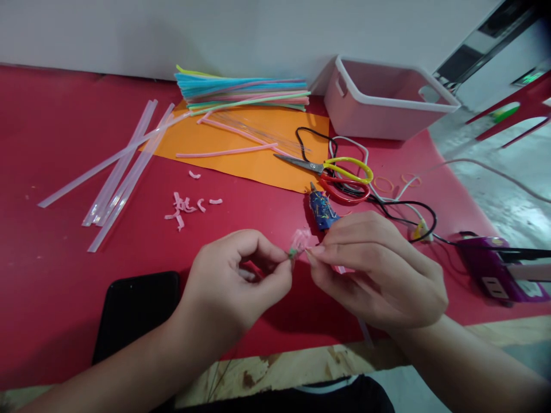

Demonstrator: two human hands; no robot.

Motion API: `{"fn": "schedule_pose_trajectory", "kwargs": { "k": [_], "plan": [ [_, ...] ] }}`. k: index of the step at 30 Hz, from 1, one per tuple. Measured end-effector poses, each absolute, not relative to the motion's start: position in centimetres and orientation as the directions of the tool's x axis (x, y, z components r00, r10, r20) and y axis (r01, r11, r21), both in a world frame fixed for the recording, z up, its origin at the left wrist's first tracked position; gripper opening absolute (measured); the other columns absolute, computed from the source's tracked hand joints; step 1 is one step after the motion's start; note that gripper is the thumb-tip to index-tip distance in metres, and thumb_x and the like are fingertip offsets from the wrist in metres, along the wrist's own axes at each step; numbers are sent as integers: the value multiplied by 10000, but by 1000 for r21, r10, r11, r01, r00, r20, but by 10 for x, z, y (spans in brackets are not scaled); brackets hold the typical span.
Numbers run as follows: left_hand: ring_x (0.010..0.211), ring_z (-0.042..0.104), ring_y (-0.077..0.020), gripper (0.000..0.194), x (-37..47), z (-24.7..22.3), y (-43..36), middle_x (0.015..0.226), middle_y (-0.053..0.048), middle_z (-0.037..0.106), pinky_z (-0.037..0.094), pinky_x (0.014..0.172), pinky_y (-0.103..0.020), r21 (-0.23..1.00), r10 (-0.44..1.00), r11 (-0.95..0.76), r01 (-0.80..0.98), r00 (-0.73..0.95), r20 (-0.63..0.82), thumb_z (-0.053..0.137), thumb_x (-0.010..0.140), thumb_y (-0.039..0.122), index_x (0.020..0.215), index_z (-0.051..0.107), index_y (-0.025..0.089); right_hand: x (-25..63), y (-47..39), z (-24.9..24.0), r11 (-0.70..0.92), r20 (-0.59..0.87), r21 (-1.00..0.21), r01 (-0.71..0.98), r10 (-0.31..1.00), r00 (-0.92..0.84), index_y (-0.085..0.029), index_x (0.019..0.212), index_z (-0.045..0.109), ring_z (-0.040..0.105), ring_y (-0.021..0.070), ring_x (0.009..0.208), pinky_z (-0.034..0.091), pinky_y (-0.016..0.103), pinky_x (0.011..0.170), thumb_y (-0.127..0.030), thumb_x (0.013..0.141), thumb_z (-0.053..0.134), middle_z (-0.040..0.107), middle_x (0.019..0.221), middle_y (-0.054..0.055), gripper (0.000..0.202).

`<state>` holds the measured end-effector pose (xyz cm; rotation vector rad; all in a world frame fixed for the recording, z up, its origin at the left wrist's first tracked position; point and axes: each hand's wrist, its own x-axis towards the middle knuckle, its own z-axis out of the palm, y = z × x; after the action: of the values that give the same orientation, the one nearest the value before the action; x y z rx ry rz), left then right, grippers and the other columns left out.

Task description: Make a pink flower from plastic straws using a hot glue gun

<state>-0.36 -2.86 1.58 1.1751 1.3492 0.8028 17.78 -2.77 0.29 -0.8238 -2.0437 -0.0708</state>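
Observation:
Between thumb and finger, my left hand (241, 281) pinches the green base of a small pink flower-like piece (300, 238). My right hand (379, 269) is closed at the piece's right side, its thumb and fingertip pressed together; whatever lies between them is too small to name. Beyond my right hand lies a blue glue gun (322, 211), partly covered by the fingers. Several short pink curled bits (184, 205) are scattered on the red tabletop (253, 201). Scissors (321, 166) with yellow and red handles rest partly on an orange sheet (245, 160).
Clear glue sticks (129, 166) lie at the left, a black phone (138, 310) at the lower left. Coloured pipe cleaners (241, 89) and a pink bin (370, 117) stand at the back. Black and white cables run right to a purple power strip (482, 258).

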Motion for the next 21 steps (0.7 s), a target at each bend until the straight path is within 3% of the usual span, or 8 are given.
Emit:
{"fn": "schedule_pose_trajectory", "kwargs": {
  "k": [9,15,21],
  "plan": [
    [480,550,-107,114,-9,10,-25,541,39,590,449,452,-195,950,926,251,185,239,-291,723,709,250,713,622,198,180,-28,0,738,762,-272,618,557,-329,-188,1006,666,671,186,771,600,350,687,-99,743,779,719,836,49,300],
    [447,447,-56,91,-6,14,-28,582,44,593,352,417,-164,957,958,215,196,150,-246,697,730,234,696,626,187,182,-29,1,775,753,-284,565,545,-369,-138,941,696,667,177,752,589,332,700,-65,726,789,715,825,73,245],
    [552,567,-107,121,-11,7,-27,675,1,651,432,482,-195,958,967,58,282,224,-125,679,786,272,711,639,186,182,-32,-3,770,763,-307,560,551,-339,-148,960,700,680,167,756,614,313,686,-43,718,791,732,845,55,279]
  ]
}}
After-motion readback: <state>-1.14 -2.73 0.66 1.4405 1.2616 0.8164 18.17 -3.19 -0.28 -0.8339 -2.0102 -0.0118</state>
